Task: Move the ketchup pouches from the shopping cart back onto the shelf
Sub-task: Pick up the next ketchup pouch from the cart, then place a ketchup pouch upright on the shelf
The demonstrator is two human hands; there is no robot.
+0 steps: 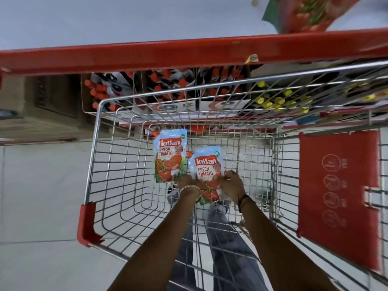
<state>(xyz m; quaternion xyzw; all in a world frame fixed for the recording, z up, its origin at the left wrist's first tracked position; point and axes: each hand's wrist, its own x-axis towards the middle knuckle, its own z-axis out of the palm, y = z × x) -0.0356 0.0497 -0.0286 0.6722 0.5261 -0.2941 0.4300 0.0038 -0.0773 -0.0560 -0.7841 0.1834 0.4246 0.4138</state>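
Note:
Two ketchup pouches lie in the wire shopping cart [98, 156]. The left ketchup pouch [169, 156] rests flat on the cart floor, untouched. To its right is a second ketchup pouch [206, 171], gripped at its lower half from both sides. My left hand [188, 182] holds its left edge and my right hand [232, 182] its right edge. The red shelf [189, 53] runs across the top of the view, above the cart's far end.
Under the red shelf edge stand boxes of red-capped bottles [168, 87] and yellow-capped bottles [277, 99]. A blurred ketchup pack [310, 13] sits on the upper shelf at right. The cart's red child-seat flap [340, 196] is at right. Pale tiled floor lies to the left.

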